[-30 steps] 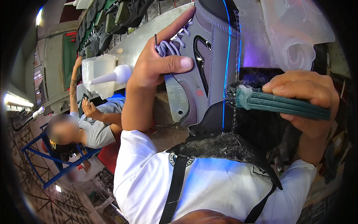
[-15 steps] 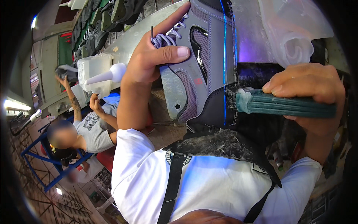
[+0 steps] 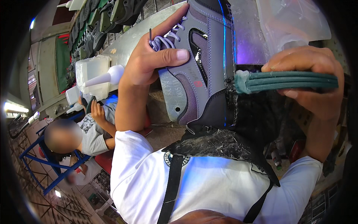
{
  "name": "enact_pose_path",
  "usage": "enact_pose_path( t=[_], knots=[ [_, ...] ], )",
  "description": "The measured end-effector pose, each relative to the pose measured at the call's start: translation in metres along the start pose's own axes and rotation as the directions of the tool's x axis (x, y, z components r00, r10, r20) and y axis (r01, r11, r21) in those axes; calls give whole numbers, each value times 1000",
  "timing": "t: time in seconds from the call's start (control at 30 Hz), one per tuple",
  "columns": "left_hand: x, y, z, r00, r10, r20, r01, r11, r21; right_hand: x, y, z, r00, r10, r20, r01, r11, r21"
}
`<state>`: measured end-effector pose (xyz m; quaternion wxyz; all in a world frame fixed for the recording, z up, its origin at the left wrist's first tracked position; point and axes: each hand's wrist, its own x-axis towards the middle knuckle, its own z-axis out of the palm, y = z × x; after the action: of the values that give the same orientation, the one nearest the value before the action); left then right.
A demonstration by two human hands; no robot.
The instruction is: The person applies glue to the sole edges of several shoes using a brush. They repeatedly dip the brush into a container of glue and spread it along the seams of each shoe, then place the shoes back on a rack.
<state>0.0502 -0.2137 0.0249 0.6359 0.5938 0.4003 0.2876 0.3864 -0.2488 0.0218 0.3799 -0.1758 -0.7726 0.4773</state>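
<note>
My left hand (image 3: 153, 56) is wrapped round a grey shoe upper (image 3: 214, 59), its thumb across the side panel and a finger stretched along the laces. The upper lies on its side, with purple mesh, lilac laces and a black heel part. Its bottom edge, dark and stitched, faces right, and a thin blue light line runs beside it. My right hand (image 3: 309, 74) grips a flat bundle of dark green layers (image 3: 287, 81) between thumb and fingers. The bundle's whitish, ragged tip touches the upper's bottom edge near the heel.
A translucent tub (image 3: 89, 74) and a white nozzle bottle (image 3: 112, 75) stand left of my arm. Translucent plastic (image 3: 294, 22) lies at upper right. Several dark shoes (image 3: 112, 18) sit on a far-left rack. A seated co-worker (image 3: 89, 134) works at left.
My right hand and the green bundle have moved farther from me along the upper's edge. The left hand keeps its hold. The co-worker's hands have come closer together.
</note>
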Motion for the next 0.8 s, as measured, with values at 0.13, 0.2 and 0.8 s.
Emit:
enact_pose_path(
  t=[0.13, 0.2, 0.8],
  knots=[
    [1, 0, 2, 1000, -15, -4, 15, 999, -38, 0, -2, -3, 999, 32, 1, -32, 999, -24],
    [1, 1, 2, 999, -30, -14, 29, 997, -73, 1, -2, -4, 1000, 17, 19, -16, 999, -29],
    [-2, 4, -3, 986, -162, 30, 162, 924, -347, 26, -46, -26, 974, 57, 221, -24, 988, -151]
  ],
)
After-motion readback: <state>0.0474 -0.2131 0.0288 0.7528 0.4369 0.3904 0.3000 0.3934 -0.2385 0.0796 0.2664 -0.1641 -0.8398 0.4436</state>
